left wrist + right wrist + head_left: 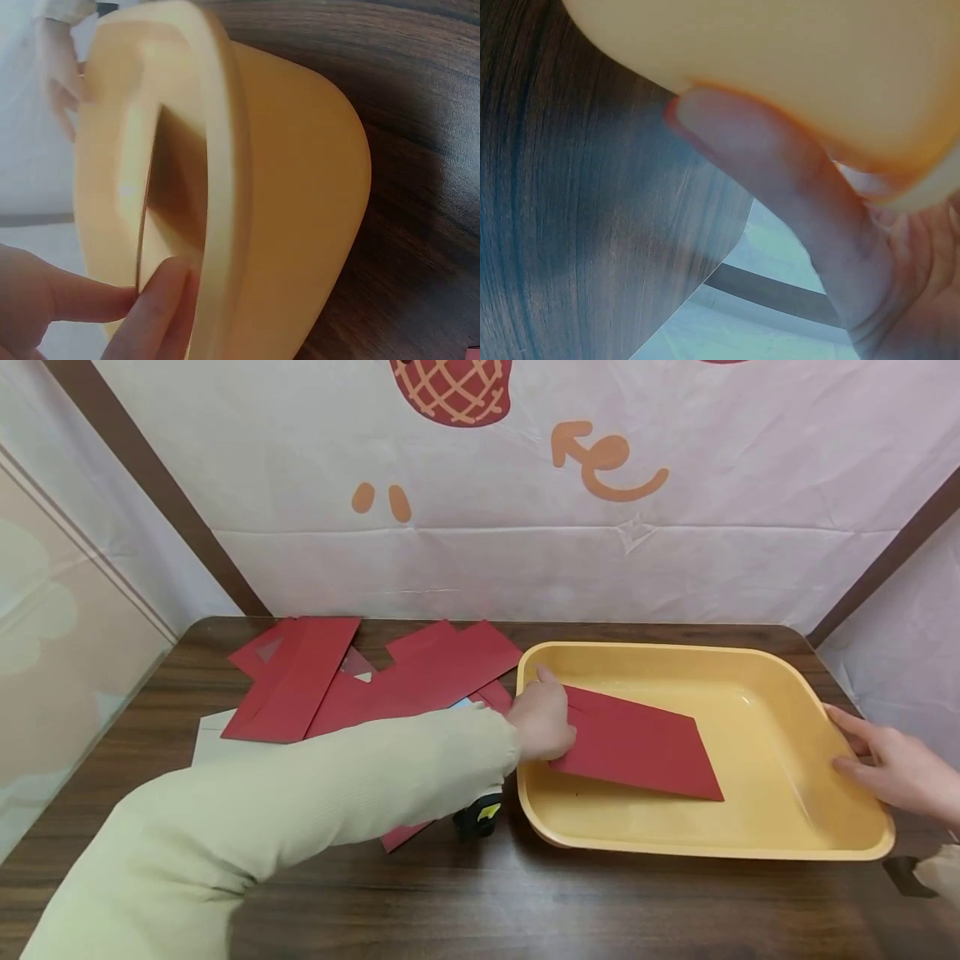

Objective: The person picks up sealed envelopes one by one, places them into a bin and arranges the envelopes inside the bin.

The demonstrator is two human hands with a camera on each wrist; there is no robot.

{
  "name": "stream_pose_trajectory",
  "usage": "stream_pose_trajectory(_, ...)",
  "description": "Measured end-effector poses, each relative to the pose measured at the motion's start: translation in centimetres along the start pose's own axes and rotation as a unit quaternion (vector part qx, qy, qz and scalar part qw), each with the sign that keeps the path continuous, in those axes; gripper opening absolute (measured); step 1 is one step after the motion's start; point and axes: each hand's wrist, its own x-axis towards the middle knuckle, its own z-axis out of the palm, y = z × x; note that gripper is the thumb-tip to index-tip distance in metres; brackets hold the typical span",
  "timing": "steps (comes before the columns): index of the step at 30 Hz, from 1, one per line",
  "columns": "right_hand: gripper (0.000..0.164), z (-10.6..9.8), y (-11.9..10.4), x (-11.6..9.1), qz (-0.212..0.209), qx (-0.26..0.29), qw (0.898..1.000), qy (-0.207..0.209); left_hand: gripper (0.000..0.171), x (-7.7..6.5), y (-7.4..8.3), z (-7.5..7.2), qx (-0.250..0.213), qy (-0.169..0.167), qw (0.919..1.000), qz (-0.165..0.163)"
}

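In the head view a yellow plastic basin (772,727) stands at the right of the table. Over its left part lies a flat red envelope (637,743), whose left end my left hand (543,718) pinches. The left wrist view shows the envelope (148,202) edge-on inside the basin wall, between thumb and fingertips (169,281). At the basin's right end my right hand (900,768) grips the rim. Close up in the right wrist view, the thumb (750,146) lies against the basin (780,45); most other fingers are hidden there.
Several red envelopes (405,681) overlap on the table's left, with a white sheet or envelope (213,727) partly under them. A small black and yellow object (478,816) sits beside the basin, half covered by my left sleeve (360,777). A printed cloth (480,568) hangs behind the table.
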Motion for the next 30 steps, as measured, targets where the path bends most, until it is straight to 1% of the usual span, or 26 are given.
stream_pose_trajectory(3,0.062,0.1,0.0,0.0,-0.005,0.002,1.0,0.007,0.058,0.3,0.5,0.4,0.032,-0.01,0.9992,-0.021)
stream_pose_trajectory(6,0.062,0.0,0.1,0.0,-0.008,0.0,1.0,0.011,0.06,0.5,0.8,0.7,0.052,-0.026,0.9975,-0.039)
stream_pose_trajectory(12,0.061,0.0,0.0,0.0,-0.014,-0.006,1.0,0.021,0.063,1.2,1.1,1.1,0.094,-0.058,0.9927,-0.05)
stream_pose_trajectory(15,0.061,0.1,0.0,0.0,-0.01,-0.01,1.0,0.016,0.063,1.8,1.1,1.3,0.118,-0.082,0.988,-0.057)
stream_pose_trajectory(17,0.062,0.1,-0.1,0.0,-0.005,-0.008,1.0,0.009,0.058,2.1,1.1,1.4,0.137,-0.096,0.9842,-0.057)
stream_pose_trajectory(21,0.062,0.1,-0.1,0.0,0.0,-0.007,1.0,0.006,0.029,2.7,1.0,1.4,0.186,-0.124,0.9742,-0.031)
stream_pose_trajectory(23,0.062,0.1,-0.1,0.0,0.001,-0.007,1.0,0.006,0.016,2.9,0.9,1.4,0.201,-0.135,0.9702,-0.018)
stream_pose_trajectory(24,0.062,0.1,-0.1,-0.1,0.002,-0.006,1.0,0.005,0.012,3.0,0.9,1.5,0.206,-0.14,0.9685,-0.013)
stream_pose_trajectory(28,0.062,0.1,-0.1,-0.1,0.0,-0.004,1.0,0.007,0.011,3.5,0.8,1.8,0.226,-0.151,0.9625,-0.001)
stream_pose_trajectory(30,0.062,0.1,-0.1,-0.1,-0.002,-0.004,1.0,0.009,0.011,3.8,0.7,2.0,0.227,-0.151,0.9621,0.0)
